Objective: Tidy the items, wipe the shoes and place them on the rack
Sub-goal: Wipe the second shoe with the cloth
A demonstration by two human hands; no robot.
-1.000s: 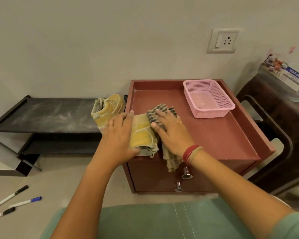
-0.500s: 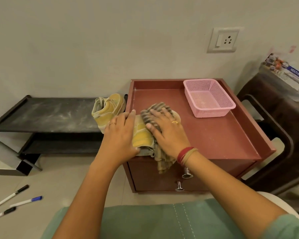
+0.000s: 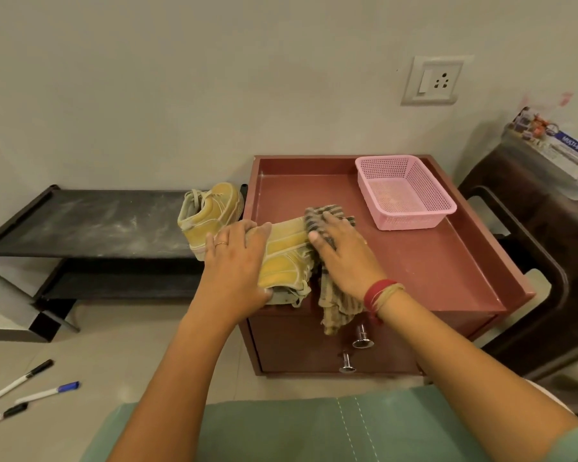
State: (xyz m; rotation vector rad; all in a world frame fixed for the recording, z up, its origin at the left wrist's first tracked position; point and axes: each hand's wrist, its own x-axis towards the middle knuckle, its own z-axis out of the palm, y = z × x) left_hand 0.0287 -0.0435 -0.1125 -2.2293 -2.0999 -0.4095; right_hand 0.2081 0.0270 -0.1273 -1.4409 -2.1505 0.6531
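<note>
- At centre frame, a yellow shoe (image 3: 287,255) lies on its side at the front left corner of the red worktop (image 3: 431,261), heel end at the near edge.
- The left hand (image 3: 234,261) grips the shoe from the left, fingers curled over its side and thumb tucked at the heel.
- The right hand (image 3: 344,258) lies flat with fingers spread and straight, pressing a striped cloth (image 3: 336,308) onto the toe end; it is pressing rather than gripping.
- The cloth's tail hangs over the front edge, just above two drawer knobs (image 3: 361,340).
- Left of the worktop, a second shoe (image 3: 211,211) stands on the right end of the black rack (image 3: 97,225), whose top shelf looks dusty.
- A pink basket (image 3: 411,221) sits at the worktop's far right corner; pens (image 3: 24,378) lie on the floor at lower left.
- Risks, as I judge them:
  - A hard wipe toward the near edge could push the shoe off the corner if the left hand loosens.
  - The hanging tail could catch on a knob and pull the cloth from under the flat palm.
  - The dusty shelf could dirty a cleaned shoe again.
  - The loose pens could roll underfoot.
</note>
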